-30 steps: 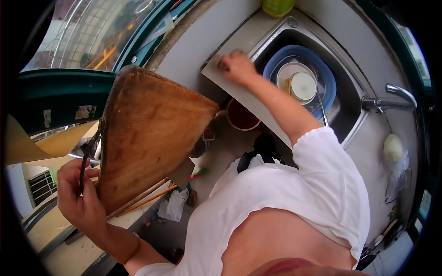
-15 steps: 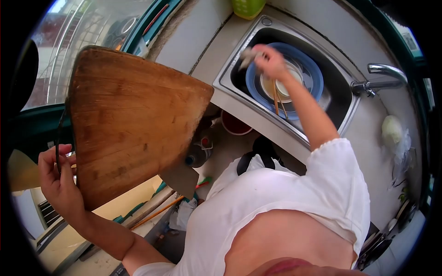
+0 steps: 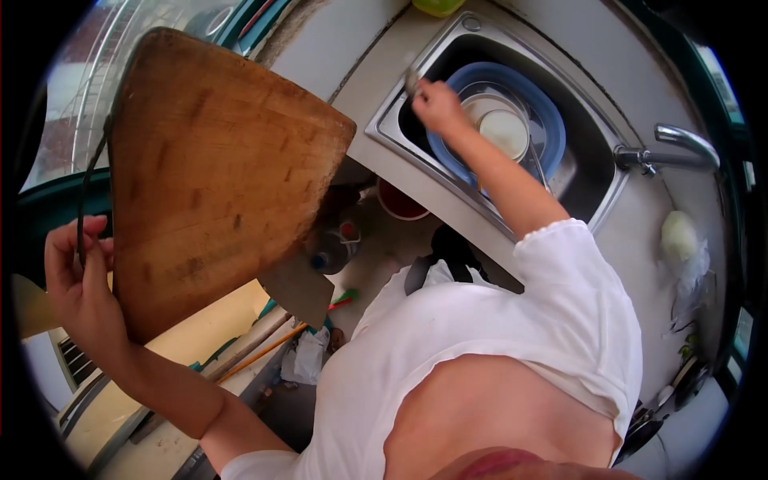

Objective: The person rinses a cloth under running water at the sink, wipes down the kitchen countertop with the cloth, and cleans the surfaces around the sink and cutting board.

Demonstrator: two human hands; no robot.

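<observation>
A large wooden cutting board (image 3: 224, 184) with a worn, pale right edge hangs upright at the left. My left hand (image 3: 84, 288) grips its left edge, with the fingers closed round the dark cord (image 3: 88, 180) there. Over the left rim of the sink (image 3: 384, 132), my right hand (image 3: 440, 106) is closed on a small greyish cloth-like thing (image 3: 412, 82), mostly hidden by the fingers. Below and beside that hand, a blue basin (image 3: 552, 112) sits in the sink, holding water and a pale bowl (image 3: 504, 132).
A chrome faucet (image 3: 664, 148) stands at the sink's right. Farther right, a pale round vegetable (image 3: 678, 236) lies by a plastic bag (image 3: 692, 276). Under the counter are a red bucket (image 3: 400, 200) and a plastic bottle (image 3: 336, 248). A yellow-green container (image 3: 438, 6) is at the top.
My right hand has moved left from over the basin to the sink's rim, still gripping the greyish thing. The cutting board and my left hand have shifted slightly left in view.
</observation>
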